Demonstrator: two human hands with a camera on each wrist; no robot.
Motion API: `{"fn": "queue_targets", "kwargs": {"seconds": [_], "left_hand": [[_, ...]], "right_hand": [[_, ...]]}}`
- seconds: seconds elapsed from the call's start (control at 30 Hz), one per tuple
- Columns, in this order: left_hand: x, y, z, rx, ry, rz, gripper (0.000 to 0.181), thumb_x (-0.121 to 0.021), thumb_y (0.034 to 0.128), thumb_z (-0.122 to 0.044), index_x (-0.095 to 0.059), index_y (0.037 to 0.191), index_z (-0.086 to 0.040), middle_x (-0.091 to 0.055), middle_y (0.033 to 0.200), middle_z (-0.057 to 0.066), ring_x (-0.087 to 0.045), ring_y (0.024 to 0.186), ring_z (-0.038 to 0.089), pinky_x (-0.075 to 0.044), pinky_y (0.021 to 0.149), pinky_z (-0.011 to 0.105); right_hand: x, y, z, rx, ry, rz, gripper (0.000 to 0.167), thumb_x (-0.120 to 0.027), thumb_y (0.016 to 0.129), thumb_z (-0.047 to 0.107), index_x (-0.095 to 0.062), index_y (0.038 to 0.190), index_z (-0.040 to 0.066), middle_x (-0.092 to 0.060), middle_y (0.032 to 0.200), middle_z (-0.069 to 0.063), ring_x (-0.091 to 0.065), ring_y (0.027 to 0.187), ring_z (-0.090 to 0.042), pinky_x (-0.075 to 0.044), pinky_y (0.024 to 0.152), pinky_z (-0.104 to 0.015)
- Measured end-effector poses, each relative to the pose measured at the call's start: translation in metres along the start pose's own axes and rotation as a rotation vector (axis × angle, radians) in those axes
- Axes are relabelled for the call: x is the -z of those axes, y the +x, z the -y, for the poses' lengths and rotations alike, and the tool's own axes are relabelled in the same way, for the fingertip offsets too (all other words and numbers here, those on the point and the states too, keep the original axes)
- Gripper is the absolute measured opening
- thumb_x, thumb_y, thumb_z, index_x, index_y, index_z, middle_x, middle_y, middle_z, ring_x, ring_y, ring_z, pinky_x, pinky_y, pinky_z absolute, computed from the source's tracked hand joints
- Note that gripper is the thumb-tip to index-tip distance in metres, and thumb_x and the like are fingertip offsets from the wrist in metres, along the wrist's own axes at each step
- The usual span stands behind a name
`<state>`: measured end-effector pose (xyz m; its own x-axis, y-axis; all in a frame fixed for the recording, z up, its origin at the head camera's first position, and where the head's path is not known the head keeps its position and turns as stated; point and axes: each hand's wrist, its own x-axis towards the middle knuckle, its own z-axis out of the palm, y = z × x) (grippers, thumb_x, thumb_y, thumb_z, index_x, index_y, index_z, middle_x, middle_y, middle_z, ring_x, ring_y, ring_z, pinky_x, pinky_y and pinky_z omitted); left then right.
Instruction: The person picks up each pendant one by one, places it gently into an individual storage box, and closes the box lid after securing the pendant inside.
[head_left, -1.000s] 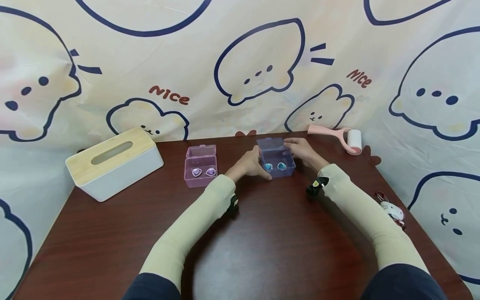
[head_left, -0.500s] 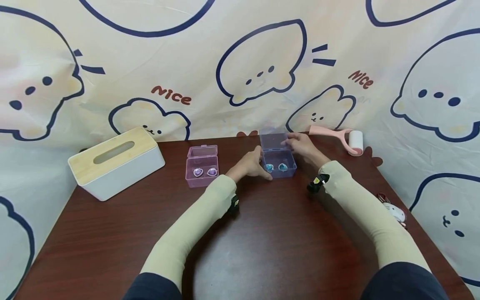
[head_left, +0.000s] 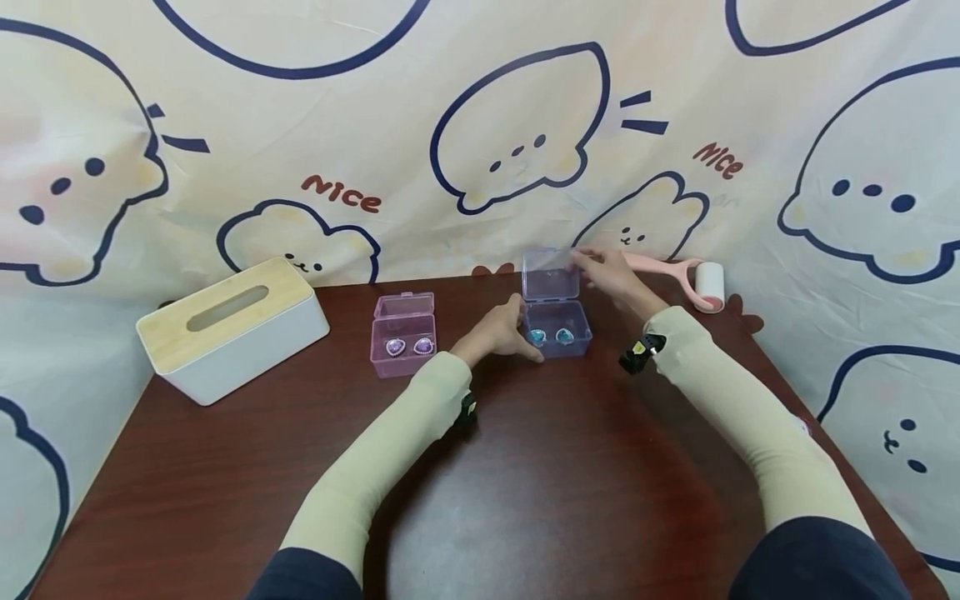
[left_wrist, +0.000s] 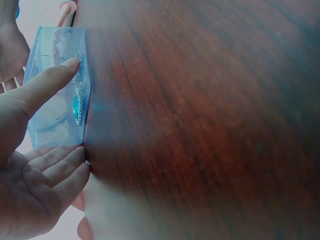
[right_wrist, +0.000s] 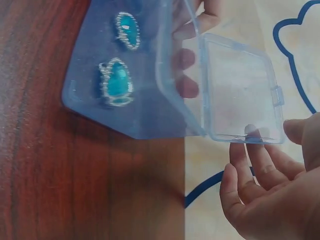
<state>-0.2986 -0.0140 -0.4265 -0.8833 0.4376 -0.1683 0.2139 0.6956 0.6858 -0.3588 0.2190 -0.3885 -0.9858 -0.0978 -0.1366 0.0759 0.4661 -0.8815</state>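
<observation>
A translucent blue box stands near the table's back edge, its hinged lid raised behind it. Two blue gem pieces with silvery rims lie inside, one of them closer in the right wrist view. My left hand holds the box from its left side; in the left wrist view the hand's thumb lies on the front wall, fingers round the side. At the lid's right edge is my right hand; the right wrist view shows its fingertips touching the lid edge, thumb beside the corner.
A pink box with raised lid holds two purple gem pieces, left of my left hand. Further left stands a white tissue box with a wooden top. A pink-handled roller lies at the back right, before the patterned cloth.
The blue box's lid has swung so its far edge appears higher, and my right hand has risen slightly with it. My left hand stays at the box. My right sleeve now covers most of a small white item.
</observation>
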Motion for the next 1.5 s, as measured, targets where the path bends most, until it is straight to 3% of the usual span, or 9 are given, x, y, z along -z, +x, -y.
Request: {"fn": "queue_targets", "kwargs": {"seconds": [0.53,0.83,0.97,1.2,1.3,1.4,1.5], "left_hand": [[0.002,0.002,0.002,0.003,-0.008,0.008,0.093,-0.093,0.0757,-0.03,-0.034,0.143,-0.006,-0.055,0.146,0.02,-0.057,0.132,0.032,-0.049,0.11,0.045],[0.003,0.001,0.002,0.012,-0.007,0.019,0.094,-0.093,0.0764,-0.031,-0.035,0.146,-0.006,-0.053,0.149,0.02,-0.053,0.138,0.032,-0.047,0.114,0.045],[0.003,0.001,0.002,0.014,-0.005,0.016,0.093,-0.093,0.0754,-0.032,-0.036,0.144,-0.006,-0.054,0.148,0.019,-0.054,0.137,0.031,-0.048,0.113,0.045],[0.0,0.001,0.003,0.01,-0.035,0.001,0.09,-0.095,0.0735,-0.029,-0.039,0.141,-0.006,-0.054,0.148,0.019,-0.054,0.139,0.031,-0.047,0.114,0.044],[0.0,0.002,0.003,0.013,-0.044,0.002,0.091,-0.095,0.0735,-0.029,-0.039,0.141,-0.007,-0.053,0.15,0.019,-0.052,0.141,0.031,-0.046,0.115,0.044],[0.0,0.002,0.003,0.014,-0.043,0.002,0.092,-0.095,0.0733,-0.029,-0.039,0.142,-0.007,-0.052,0.151,0.019,-0.052,0.142,0.031,-0.046,0.116,0.044],[0.0,0.002,0.003,0.016,-0.04,0.001,0.093,-0.095,0.0734,-0.029,-0.038,0.144,-0.006,-0.051,0.152,0.019,-0.051,0.143,0.031,-0.045,0.117,0.044]], "right_hand": [[0.013,-0.005,0.008,0.048,-0.057,-0.033,0.064,-0.052,0.103,0.057,-0.062,0.139,0.005,-0.059,0.144,-0.015,-0.054,0.135,-0.04,-0.045,0.113,-0.055],[0.016,-0.017,0.006,0.086,-0.134,-0.026,0.067,-0.061,0.096,0.063,-0.067,0.131,0.007,-0.064,0.134,-0.015,-0.062,0.12,-0.033,-0.051,0.09,-0.034],[0.016,-0.021,0.003,0.099,-0.129,-0.02,0.063,-0.065,0.093,0.061,-0.071,0.126,0.008,-0.067,0.127,-0.016,-0.061,0.109,-0.025,-0.052,0.093,-0.039],[0.016,-0.026,-0.002,0.127,-0.103,0.019,0.056,-0.07,0.094,0.053,-0.072,0.125,0.007,-0.067,0.127,-0.014,-0.061,0.118,-0.032,-0.056,0.098,-0.043],[0.017,-0.028,-0.003,0.144,-0.099,0.038,0.051,-0.071,0.095,0.047,-0.073,0.126,0.006,-0.065,0.128,-0.013,-0.062,0.118,-0.029,-0.058,0.097,-0.043],[0.019,-0.031,-0.004,0.127,-0.107,0.066,0.051,-0.071,0.095,0.046,-0.072,0.127,0.006,-0.061,0.13,-0.01,-0.061,0.119,-0.027,-0.058,0.098,-0.043],[0.021,-0.033,-0.006,0.097,-0.119,0.121,0.054,-0.072,0.094,0.048,-0.071,0.129,0.008,-0.06,0.134,-0.01,-0.061,0.122,-0.03,-0.054,0.105,-0.05]]}}
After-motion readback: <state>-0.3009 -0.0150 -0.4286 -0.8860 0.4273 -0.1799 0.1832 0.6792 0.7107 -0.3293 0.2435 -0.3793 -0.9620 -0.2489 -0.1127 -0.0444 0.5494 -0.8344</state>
